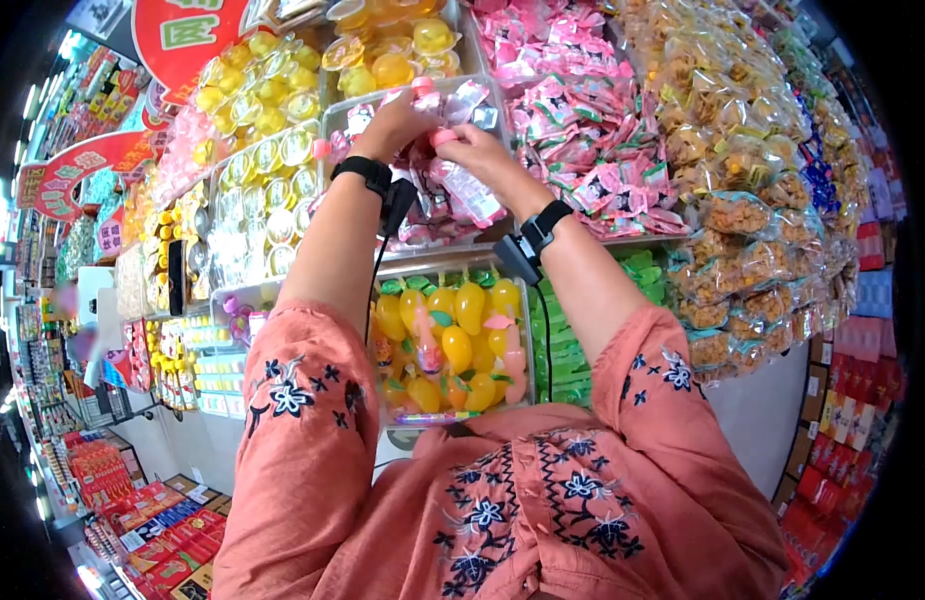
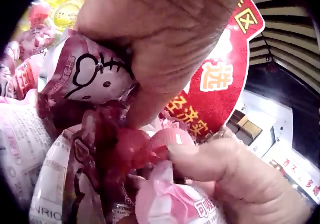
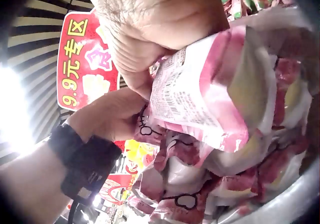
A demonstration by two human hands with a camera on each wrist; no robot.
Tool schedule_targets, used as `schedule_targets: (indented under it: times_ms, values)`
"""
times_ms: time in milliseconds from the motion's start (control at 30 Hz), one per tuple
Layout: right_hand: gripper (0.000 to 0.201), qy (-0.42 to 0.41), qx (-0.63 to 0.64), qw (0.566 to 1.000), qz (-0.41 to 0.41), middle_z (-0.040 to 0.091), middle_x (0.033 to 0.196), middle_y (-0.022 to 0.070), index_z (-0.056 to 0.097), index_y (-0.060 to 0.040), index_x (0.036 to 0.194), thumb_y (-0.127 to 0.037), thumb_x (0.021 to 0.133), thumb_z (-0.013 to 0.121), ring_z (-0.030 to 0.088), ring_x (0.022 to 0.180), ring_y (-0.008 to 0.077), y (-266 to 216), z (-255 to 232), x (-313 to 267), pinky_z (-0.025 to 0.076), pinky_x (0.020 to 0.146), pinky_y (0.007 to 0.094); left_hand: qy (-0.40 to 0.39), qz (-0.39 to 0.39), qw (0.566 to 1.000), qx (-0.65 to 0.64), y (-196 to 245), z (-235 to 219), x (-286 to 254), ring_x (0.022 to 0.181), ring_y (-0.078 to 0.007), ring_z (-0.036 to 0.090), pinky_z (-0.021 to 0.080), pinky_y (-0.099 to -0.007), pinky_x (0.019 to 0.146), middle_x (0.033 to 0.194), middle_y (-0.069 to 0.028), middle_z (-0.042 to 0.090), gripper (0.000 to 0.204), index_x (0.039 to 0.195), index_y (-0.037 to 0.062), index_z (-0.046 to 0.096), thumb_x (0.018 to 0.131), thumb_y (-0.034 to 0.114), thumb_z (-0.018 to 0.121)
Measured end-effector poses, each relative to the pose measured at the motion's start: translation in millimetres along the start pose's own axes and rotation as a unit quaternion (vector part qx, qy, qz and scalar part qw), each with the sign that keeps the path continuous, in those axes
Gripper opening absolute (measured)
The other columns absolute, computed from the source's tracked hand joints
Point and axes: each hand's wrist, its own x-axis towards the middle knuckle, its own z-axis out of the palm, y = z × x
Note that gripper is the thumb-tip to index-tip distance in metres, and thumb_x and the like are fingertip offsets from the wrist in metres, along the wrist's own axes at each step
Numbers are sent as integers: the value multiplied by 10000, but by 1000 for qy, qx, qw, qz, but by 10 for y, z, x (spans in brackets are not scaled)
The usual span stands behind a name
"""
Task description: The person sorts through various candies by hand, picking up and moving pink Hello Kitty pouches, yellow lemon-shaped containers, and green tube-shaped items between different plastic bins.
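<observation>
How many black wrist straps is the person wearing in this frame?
2. One black strap circles the left wrist below the left hand; the other strap circles the right wrist below the right hand. Both hands hold pink snack pouches over the bin.

Bright shop light, fisheye-warped dark edges, blurry wrist close-ups, left-edge glare
</observation>
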Motion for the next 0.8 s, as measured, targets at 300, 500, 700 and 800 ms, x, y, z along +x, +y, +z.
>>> schedule_targets:
  times_ms: [300,500,700,800]
  values:
    - [377,-48,85,995,20,650,1095,27,633,-2,1160,-287,914,651,585,1019,100,-122,-101,-121,451,914,260,149,39,985,-82,-303,-279,-168,849,-144,612,490,-274,749,994,-60,660,474,1273,36,563,839,165,704]
    - [352,-99,26,995,20,670,1039,39,662,-9,1111,-285,893,657,592,978,111,-186,-149,-139,458,877,259,-30,4,981,-194,32,-780,-995,778,-123,606,484,-267,656,913,-24,645,359,1171,57,610,850,195,697]
    - [561,-81,-154,985,4,658,845,88,665,21,980,-493,764,734,592,767,174,-202,-29,-58,483,711,320,-67,-2,997,34,-106,-515,-1167,1024,-210,621,484,-327,894,1116,-102,663,496,1281,49,563,849,241,714]
    - [428,-142,-120,982,30,673,938,34,694,-9,1064,-382,852,706,580,852,105,-224,-90,-74,471,772,279,-35,1,996,78,-119,-375,-1102,1094,-260,613,469,-365,949,1205,-160,648,581,1349,36,514,866,314,679]
